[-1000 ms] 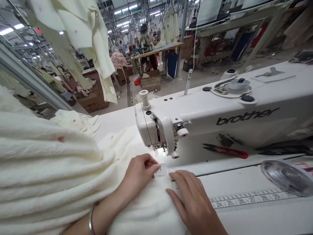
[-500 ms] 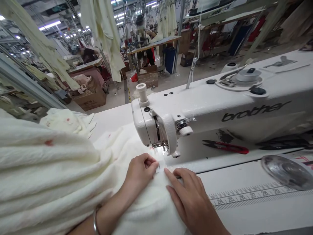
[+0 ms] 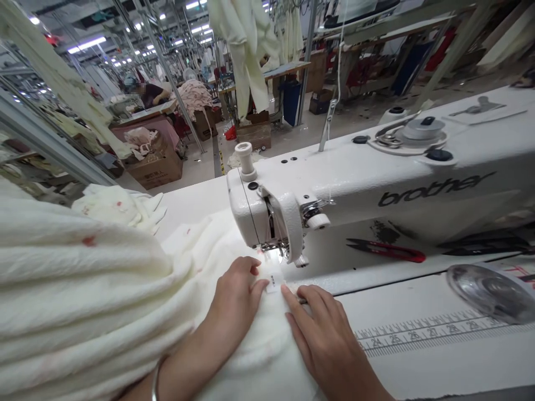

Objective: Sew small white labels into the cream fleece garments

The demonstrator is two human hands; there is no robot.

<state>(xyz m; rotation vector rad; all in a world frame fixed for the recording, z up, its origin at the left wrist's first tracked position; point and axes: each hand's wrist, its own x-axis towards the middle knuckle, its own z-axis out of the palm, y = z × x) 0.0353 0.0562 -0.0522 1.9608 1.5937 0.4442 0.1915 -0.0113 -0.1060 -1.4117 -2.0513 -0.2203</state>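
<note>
— Where the person's two hands meet, low in the middle of the frame, what lies under them?

— A small white label (image 3: 273, 282) on the cream cloth (image 3: 125, 289), just below the needle end of the sewing machine (image 3: 334, 184). The cloth is heaped in thick folds across the whole lower left and runs under the machine head.

— How do the hands stand?

— The left hand (image 3: 238, 295) rests on the cloth with its fingers curled and its thumb against the label's left edge. Whether it pinches the label cannot be told. The right hand (image 3: 326, 340) lies flat and spread, with its forefinger tip at the label's lower right corner.

— How would the cloth handle?

— By its look it is soft, limp and light for its bulk, likely to sag and drag off the table under its own piled weight. It is best held flat under the palms close to the needle. The label seems thin and easily shifted, so fingertips at its edges suit it.

— Is there any writing?

— "brother" (image 3: 437, 189) stands in dark letters on the machine's arm at the right. A measuring strip (image 3: 438, 331) on the table at the lower right reads from 24 up into the high twenties. The label bears tiny dark print, too small to read. Red thread snips (image 3: 387, 250) lie behind, unmarked.
</note>
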